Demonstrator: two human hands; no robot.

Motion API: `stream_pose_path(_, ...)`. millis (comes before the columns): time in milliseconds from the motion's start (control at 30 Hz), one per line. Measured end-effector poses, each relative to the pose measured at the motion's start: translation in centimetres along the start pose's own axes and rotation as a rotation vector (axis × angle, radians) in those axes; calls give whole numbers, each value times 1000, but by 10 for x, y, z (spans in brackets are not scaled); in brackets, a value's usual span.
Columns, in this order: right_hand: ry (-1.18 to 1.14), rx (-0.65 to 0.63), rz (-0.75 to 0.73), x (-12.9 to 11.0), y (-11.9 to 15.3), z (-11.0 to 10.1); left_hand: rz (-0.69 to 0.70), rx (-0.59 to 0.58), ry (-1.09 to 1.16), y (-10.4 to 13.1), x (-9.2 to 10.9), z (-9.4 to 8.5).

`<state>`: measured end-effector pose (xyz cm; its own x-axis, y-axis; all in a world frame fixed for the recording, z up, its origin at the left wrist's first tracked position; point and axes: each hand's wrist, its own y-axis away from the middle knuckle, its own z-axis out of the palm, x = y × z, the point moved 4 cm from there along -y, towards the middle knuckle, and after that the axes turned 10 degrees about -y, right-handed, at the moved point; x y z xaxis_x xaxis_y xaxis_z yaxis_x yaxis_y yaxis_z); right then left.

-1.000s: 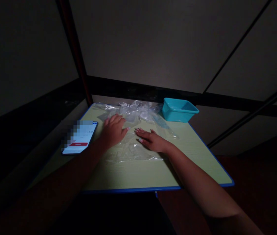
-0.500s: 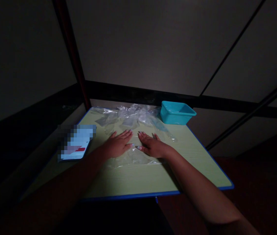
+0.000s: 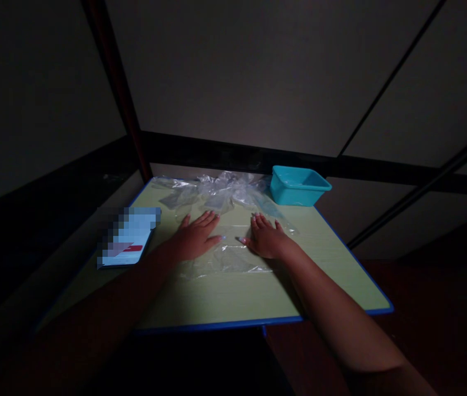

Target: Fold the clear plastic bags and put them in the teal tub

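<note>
A clear plastic bag (image 3: 233,261) lies spread over the middle of the table, its near part fairly flat and its far part crumpled. On its left side my left hand (image 3: 196,236) rests palm down, fingers stretched forward and thumb out to the right. Opposite it, my right hand (image 3: 267,237) lies palm down on the bag's right side, thumb pointing left. A gap of bag shows between the two thumbs. Neither hand grips anything.
A turquoise plastic basin (image 3: 299,190) stands at the table's back right corner. At the left edge lies a phone (image 3: 134,236) with a lit, partly blurred screen. The pale table (image 3: 225,308) has a blue rim and stands against dark-banded wall panels.
My hands have slid apart over the plastic bag, the left slightly leftward and the right to the right, widening the gap between them.
</note>
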<state>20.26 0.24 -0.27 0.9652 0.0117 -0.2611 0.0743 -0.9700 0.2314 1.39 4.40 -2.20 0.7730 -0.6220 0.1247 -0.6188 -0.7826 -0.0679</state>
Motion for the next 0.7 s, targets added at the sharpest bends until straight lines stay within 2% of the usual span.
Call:
stream_pose_path(100, -3, 36, -51, -1, 0, -3, -86, 117, 43, -4, -5, -8)
stream_pose_path(200, -58, 53, -187, -5, 2, -5, -190, 275, 162, -7, -14, -16)
stream_pose_path(300, -108, 33, -330, -13, 3, -1, -268, 452, 439, -10, -24, -22)
stream_pose_path(400, -119, -6, -407, -19, 4, 5, -358, 584, 774, -12, -34, -25)
stream_pose_path(533, -116, -45, -418, -21, 4, 8, -485, 595, 1077, -14, -41, -24)
stream_pose_path(700, -153, 24, -396, -16, 4, 1, -520, 559, 1237, -11, -41, -29)
